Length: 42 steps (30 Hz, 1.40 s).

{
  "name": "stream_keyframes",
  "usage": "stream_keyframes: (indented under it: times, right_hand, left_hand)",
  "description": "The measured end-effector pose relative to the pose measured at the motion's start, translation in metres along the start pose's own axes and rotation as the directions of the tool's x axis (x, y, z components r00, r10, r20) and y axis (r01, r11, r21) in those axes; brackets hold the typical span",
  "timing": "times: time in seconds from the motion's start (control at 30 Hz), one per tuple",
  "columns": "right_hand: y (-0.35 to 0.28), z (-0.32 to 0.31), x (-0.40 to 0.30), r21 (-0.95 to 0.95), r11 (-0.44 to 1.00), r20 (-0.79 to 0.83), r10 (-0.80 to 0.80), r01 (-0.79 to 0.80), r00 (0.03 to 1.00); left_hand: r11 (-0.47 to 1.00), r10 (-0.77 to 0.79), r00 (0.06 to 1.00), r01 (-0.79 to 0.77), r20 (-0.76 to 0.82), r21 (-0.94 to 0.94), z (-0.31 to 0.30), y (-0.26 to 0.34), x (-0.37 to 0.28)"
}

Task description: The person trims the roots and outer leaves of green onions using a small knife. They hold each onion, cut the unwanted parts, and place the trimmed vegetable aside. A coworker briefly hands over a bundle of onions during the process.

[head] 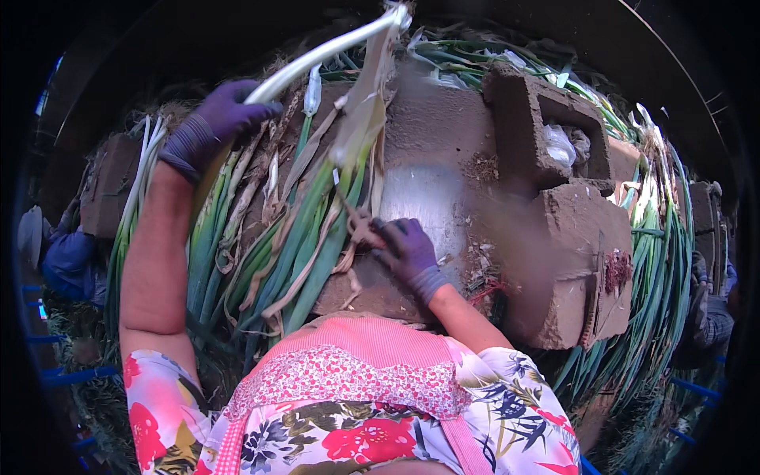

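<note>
My left hand [228, 122], in a purple glove, is closed around a long green onion [323, 53] whose white stalk slants up to the right, root end at the top. In a matching glove, my right hand [405, 246] grips a dry, brownish withered leaf [361, 228] near the middle. Green onions with wilted outer leaves [309, 255] lie between my hands, their green tops toward my apron. A shiny metal plate [423, 199] lies in the surface just beyond my right hand.
Concrete blocks [585, 267] stand at right, a hollow one [546, 127] holding plastic bags [559, 145]. Red twine [617, 272] hangs on one. Onion bundles [659, 237] lie at far right, others [133, 196] at left. Partly visible people [71, 255] are at both sides.
</note>
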State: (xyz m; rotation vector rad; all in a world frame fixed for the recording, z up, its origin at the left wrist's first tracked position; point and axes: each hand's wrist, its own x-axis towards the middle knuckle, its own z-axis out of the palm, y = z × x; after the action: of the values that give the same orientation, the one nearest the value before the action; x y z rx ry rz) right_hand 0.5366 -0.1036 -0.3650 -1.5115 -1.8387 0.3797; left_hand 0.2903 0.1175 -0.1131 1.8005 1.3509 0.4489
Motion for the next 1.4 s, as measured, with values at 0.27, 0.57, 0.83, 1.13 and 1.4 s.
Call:
stream_keyframes:
  times: [0.27, 0.57, 0.83, 1.13, 1.4]
  right_hand:
    - [0.087, -0.031, -0.003, -0.047, 0.956, -0.388, 0.249, -0.289, 0.887]
    - [0.019, -0.020, -0.029, 0.100, 0.941, -0.189, 0.338, -0.324, 0.922]
    - [-0.035, 0.010, -0.045, 0.153, 0.962, 0.107, 0.211, -0.226, 0.972]
    - [-0.026, 0.032, 0.000, 0.110, 0.953, 0.050, 0.278, -0.281, 0.959]
    - [0.013, 0.049, 0.064, -0.020, 0.963, -0.107, 0.266, -0.270, 0.958]
  left_hand:
    - [0.996, 0.058, 0.998, -0.060, 0.033, 0.060, -0.028, 0.006, 0.005]
    - [0.827, -0.131, 0.991, 0.098, 0.021, 0.553, 0.119, -0.133, -0.053]
    - [0.963, -0.015, 0.953, 0.094, -0.301, 0.251, 0.160, -0.150, -0.049]
    - [0.974, -0.054, 0.923, 0.133, -0.382, 0.182, 0.175, -0.212, -0.043]
    - [0.998, -0.061, 0.901, 0.043, -0.429, -0.051, 0.169, -0.161, -0.051]
